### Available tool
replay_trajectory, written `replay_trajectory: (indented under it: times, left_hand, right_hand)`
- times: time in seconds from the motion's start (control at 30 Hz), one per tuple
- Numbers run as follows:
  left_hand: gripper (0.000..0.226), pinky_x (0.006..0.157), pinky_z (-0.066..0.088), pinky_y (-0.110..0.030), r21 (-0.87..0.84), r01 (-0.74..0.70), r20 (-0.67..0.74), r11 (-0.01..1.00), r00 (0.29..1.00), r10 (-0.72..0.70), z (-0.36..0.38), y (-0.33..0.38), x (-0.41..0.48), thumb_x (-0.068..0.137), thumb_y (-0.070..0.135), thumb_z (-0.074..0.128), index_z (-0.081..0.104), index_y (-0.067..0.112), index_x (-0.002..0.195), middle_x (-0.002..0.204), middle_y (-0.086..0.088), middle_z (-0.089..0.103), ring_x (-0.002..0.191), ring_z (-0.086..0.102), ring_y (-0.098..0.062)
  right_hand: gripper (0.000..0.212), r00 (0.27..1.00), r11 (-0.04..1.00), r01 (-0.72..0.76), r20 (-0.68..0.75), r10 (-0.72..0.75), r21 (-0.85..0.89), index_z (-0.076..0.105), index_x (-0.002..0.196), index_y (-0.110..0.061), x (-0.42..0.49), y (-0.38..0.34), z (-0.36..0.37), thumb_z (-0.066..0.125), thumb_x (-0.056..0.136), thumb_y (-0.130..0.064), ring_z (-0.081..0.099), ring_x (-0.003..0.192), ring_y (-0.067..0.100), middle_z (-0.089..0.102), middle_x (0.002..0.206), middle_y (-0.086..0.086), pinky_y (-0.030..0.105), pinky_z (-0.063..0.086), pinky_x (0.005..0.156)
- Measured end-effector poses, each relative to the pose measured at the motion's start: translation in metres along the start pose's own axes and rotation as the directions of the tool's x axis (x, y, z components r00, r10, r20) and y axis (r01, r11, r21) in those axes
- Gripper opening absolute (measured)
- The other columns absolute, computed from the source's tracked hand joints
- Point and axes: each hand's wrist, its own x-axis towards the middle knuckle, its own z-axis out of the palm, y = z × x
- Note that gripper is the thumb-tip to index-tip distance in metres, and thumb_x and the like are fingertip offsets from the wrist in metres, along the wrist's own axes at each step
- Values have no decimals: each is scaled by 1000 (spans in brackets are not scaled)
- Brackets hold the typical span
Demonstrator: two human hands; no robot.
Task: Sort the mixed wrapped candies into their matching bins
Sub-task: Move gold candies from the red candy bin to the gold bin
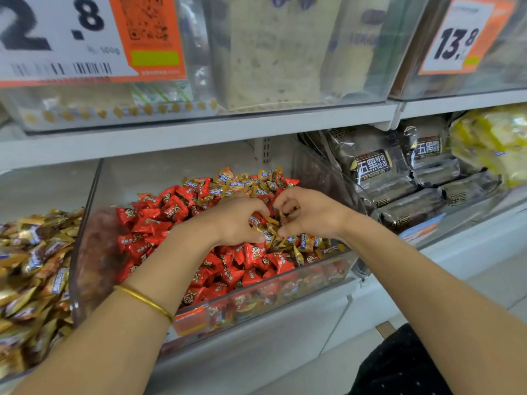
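Gold candies (271, 233) sat bunched atop the red candies (251, 269) in the clear middle bin (85, 252), directly between my hands. My left hand (238, 220) and right hand (312, 215) each curled tight round a clutch of them. The all-gold heap (34, 280) lay leftward, nearer my left hand; more gold waited behind.

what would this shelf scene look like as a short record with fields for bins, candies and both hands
middle bin: clear plastic, holds red candies mixed with gold candies
gold pile: left of the middle bin, all gold wrappers
left hand: inside the middle bin, fingers curled round gold candies
right hand: close beside the left hand, fingers also curled round gold candies
bangle: on the left wrist
black packs: stacked to the right of the middle bin
sorting: not finished, both kinds share the middle bin
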Motion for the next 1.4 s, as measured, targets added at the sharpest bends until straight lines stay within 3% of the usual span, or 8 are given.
replay_trajectory:
  times: [0.13, 0.27, 0.57, 0.7, 0.93, 1.07, 1.23, 1.4]
  left_hand:
    - [43, 93, 35, -22, -44, 15, -53, 999, 998, -17, 2, -1, -2, 80, 25, 72, 54, 25, 119, 118, -2, 32, 110, 43, -18]
    - [40, 84, 33, -19, -39, 38, -44, 999, 998, -40, 2, -4, -6, 80, 24, 72, 55, 25, 115, 111, -1, 31, 101, 41, -15]
    - [25, 88, 32, -21, -104, 23, -156, 994, 987, -39, 4, -4, -8, 79, 24, 73, 64, 21, 102, 111, -1, 40, 104, 43, -16]
    - [21, 74, 36, -23, -183, 5, -223, 983, 974, -47, -6, -9, -11, 80, 19, 72, 66, 11, 98, 100, 1, 52, 98, 50, -17]
    - [16, 79, 34, -23, -410, 37, -344, 911, 919, -192, -14, -14, -15, 81, 14, 71, 63, 9, 94, 103, -2, 58, 99, 53, -17]
    - [18, 84, 52, -35, -642, 40, -340, 766, 880, -331, -15, -12, -13, 78, 11, 70, 53, 9, 74, 95, -13, 65, 92, 64, -23]
    - [26, 69, 58, -23, -893, -9, -202, 451, 901, -383, -16, -11, -12, 84, 0, 60, 41, 12, 71, 90, -13, 68, 85, 71, -17]
    - [22, 53, 50, -22, -853, 10, -213, 522, 906, -366, -14, -13, -10, 89, -2, 49, 47, 14, 103, 95, -17, 66, 85, 70, -20]
  right_hand:
    - [70, 997, 945, 76, 41, -67, -317, 49, 134, -18, 10, 1, 8, 79, 73, -33, 42, 124, 18, 48, 131, 5, 30, 37, 104]
    - [54, 995, 916, 96, 32, -90, -390, 60, 122, -15, 10, 0, 16, 78, 74, -32, 47, 109, 16, 58, 118, 4, 24, 38, 87]
    - [20, 995, 998, 18, -104, -12, 52, 72, 89, -14, 4, -1, 6, 74, 76, 1, 64, 82, 13, 65, 106, 5, 26, 55, 78]
    - [25, 988, 907, -64, -103, 116, 416, 68, 81, -9, 2, 0, -3, 63, 79, 15, 64, 71, 16, 57, 105, 10, 30, 60, 67]
    - [28, 973, 770, -151, -46, 228, 620, 64, 81, -5, 3, 0, -4, 52, 82, 20, 63, 91, 23, 54, 111, 12, 30, 59, 67]
    - [20, 980, 879, -133, -69, 184, 458, 60, 85, -7, 2, -4, 0, 56, 83, 12, 62, 82, 15, 56, 109, 11, 24, 57, 71]
    - [17, 998, 999, 18, -55, -15, 45, 63, 90, -10, 6, -6, 17, 75, 78, -7, 62, 82, 11, 57, 108, 1, 18, 51, 70]
    - [41, 991, 966, 131, 41, -125, -222, 63, 114, -19, 18, -2, 30, 76, 76, -13, 48, 104, 16, 49, 108, 0, 22, 38, 83]
